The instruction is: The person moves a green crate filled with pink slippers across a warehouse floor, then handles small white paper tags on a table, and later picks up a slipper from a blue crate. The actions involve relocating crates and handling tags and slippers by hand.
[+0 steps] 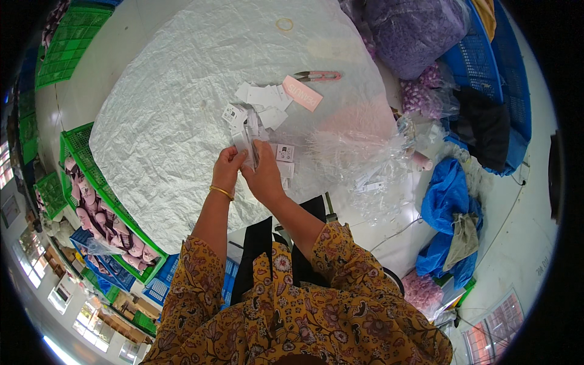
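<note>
My left hand [229, 168] and my right hand [265, 172] meet over the near part of a table covered with crinkled whitish sheeting [158, 121]. Between them I hold a small stack of white paper tags [244, 143], fingers closed on its lower end from both sides. Just beyond lie loose white tags [266, 97] in a spread pile, with a pink printed card [302, 93] at its right. Thread snips [319, 76] with pink handles rest past the card. Beside my right hand are more printed tags [285, 153].
A heap of clear plastic bags [359, 155] covers the table's right side. At left stands a green crate [115, 201] of pink pieces. Blue baskets [471, 61] and a large purple bag [417, 33] stand at the far right. A yellow ring [284, 24] lies at the back.
</note>
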A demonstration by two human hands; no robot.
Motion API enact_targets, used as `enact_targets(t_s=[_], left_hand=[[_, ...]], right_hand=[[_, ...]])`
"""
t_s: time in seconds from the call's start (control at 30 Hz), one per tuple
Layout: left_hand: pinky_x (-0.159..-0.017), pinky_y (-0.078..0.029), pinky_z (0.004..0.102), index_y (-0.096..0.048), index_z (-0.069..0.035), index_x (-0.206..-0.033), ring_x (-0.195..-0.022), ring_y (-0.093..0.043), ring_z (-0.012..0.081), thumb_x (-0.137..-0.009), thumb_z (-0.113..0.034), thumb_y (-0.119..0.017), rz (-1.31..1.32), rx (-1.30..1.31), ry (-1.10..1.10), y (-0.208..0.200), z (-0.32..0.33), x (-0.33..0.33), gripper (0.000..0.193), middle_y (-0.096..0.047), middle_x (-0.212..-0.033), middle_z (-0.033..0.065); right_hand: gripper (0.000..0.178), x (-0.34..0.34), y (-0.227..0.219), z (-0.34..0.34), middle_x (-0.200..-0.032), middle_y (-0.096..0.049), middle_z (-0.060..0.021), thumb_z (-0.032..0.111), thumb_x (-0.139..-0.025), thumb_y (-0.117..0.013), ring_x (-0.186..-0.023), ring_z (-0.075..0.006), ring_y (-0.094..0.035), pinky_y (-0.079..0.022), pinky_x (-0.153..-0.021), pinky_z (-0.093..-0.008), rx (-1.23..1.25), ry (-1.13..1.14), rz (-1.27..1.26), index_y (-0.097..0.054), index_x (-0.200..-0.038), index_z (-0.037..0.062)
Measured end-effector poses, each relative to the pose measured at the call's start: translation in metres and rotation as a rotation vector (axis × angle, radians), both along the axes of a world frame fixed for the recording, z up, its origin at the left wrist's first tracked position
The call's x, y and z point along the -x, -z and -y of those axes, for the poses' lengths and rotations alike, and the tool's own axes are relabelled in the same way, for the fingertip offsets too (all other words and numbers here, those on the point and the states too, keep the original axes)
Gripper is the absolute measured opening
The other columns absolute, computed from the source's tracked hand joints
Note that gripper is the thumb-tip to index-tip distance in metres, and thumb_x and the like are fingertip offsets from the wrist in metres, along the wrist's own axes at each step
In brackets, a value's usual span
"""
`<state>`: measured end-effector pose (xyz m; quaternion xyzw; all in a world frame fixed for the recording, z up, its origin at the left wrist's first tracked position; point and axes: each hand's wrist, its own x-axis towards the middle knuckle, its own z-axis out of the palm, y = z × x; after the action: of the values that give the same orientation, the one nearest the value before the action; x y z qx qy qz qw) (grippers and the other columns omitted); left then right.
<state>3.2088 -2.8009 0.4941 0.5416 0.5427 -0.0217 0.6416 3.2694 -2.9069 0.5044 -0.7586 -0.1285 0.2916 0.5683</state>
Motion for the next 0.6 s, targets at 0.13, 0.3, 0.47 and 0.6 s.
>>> enact_targets(t_s=[0.13, 0.3, 0.47, 0.6], left_hand=[[-0.069, -0.041, 0.0205, -0.05, -0.001, -0.106, -0.08, -0.05, 0.0074, -0.081, -0.019, -0.063, 0.031, 0.055, -0.026, 0.002, -0.001, 0.002, 0.034, -0.056, -0.093, 0.002], [-0.066, -0.039, 0.0216, -0.052, -0.001, -0.104, -0.075, -0.047, 0.0076, -0.08, -0.019, -0.064, 0.058, 0.115, -0.066, -0.003, -0.002, 0.004, 0.032, -0.054, -0.091, 0.0011], [-0.072, -0.042, 0.0219, -0.05, -0.003, -0.105, -0.08, -0.052, 0.0086, -0.083, -0.016, -0.06, 0.072, 0.179, -0.085, -0.006, -0.006, 0.005, 0.028, -0.056, -0.091, 0.0015], [-0.07, -0.041, 0.0219, -0.051, -0.002, -0.103, -0.079, -0.051, 0.0079, -0.081, -0.016, -0.061, 0.119, 0.181, -0.12, -0.01, -0.002, 0.003, 0.027, -0.056, -0.089, 0.0016]], right_hand=[[0.051, 0.013, 0.0, -0.003, -0.116, -0.043, -0.0211, 0.005, -0.073, -0.062, -0.11, -0.036, -0.042, -0.035, -0.093, -0.04, 0.014, 0.04, 0.091, -0.039, -0.119, -0.0008], [0.051, 0.017, -0.012, 0.0, -0.118, -0.044, -0.0209, 0.007, -0.072, -0.063, -0.11, -0.0364, -0.042, -0.032, -0.094, -0.0416, -0.063, 0.04, 0.006, -0.04, -0.117, -0.0006], [0.048, 0.015, -0.018, 0.001, -0.115, -0.047, -0.0188, 0.01, -0.074, -0.063, -0.106, -0.0349, -0.045, -0.034, -0.093, -0.0408, 0.015, 0.005, 0.016, -0.042, -0.116, 0.0002], [0.047, 0.012, -0.011, 0.002, -0.109, -0.049, -0.0178, 0.012, -0.074, -0.064, -0.102, -0.0333, -0.049, -0.038, -0.088, -0.0381, -0.047, 0.019, 0.028, -0.043, -0.115, 0.0006]])
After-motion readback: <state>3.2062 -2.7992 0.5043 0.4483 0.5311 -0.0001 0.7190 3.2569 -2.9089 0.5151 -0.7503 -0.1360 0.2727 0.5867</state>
